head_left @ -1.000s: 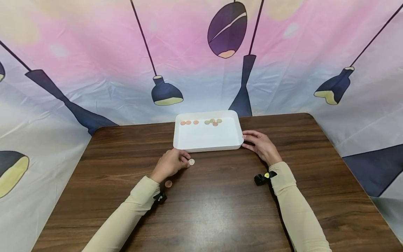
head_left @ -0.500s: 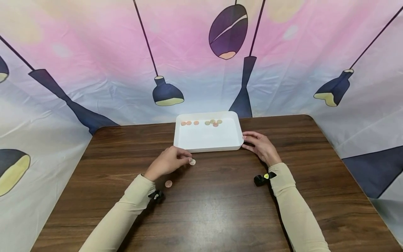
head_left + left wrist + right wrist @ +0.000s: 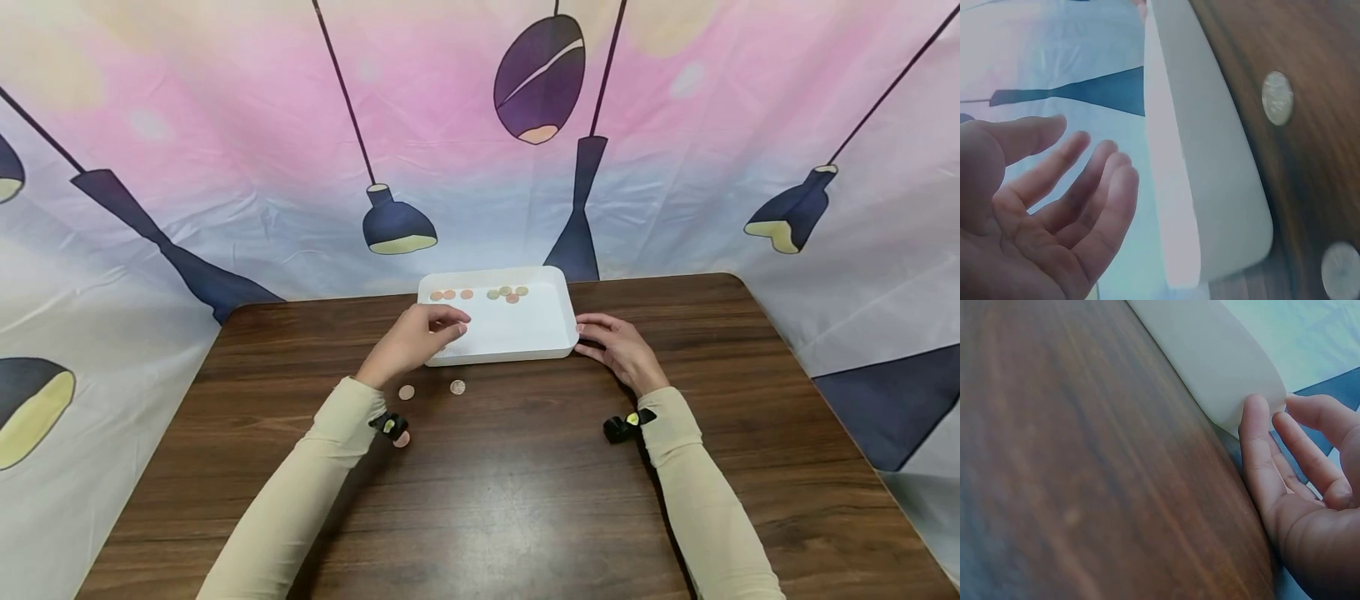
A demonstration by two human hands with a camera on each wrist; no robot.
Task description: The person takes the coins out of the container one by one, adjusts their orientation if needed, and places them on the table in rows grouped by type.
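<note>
Over the left part of a white tray (image 3: pixel 517 329) hovers my left hand (image 3: pixel 412 340), its thumb and fingers apart. The left wrist view shows no object between those fingers (image 3: pixel 1110 206). At the tray's right end, my right hand (image 3: pixel 622 348) touches the outer corner with fairly straight fingertips. Several copper and brassy coins (image 3: pixel 467 294) lie along the tray's far side. On the table before the tray are a silvery coin (image 3: pixel 457 387), another coin (image 3: pixel 406 392) and a copper coin (image 3: pixel 402 439), partly covered by the left wrist camera. My left hand hides the tray's near left corner.
The brown wooden table (image 3: pixel 510 500) extends around the tray. A printed cloth (image 3: pixel 285 167) with lamp drawings hangs behind the table's far edge. A black wrist camera (image 3: pixel 618 428) sits at the right wrist.
My left hand has risen from beside the silvery coin and moved forward over the tray. The silvery coin stays on the table, and a coin formerly hidden by the hand shows. My right hand stays put.
</note>
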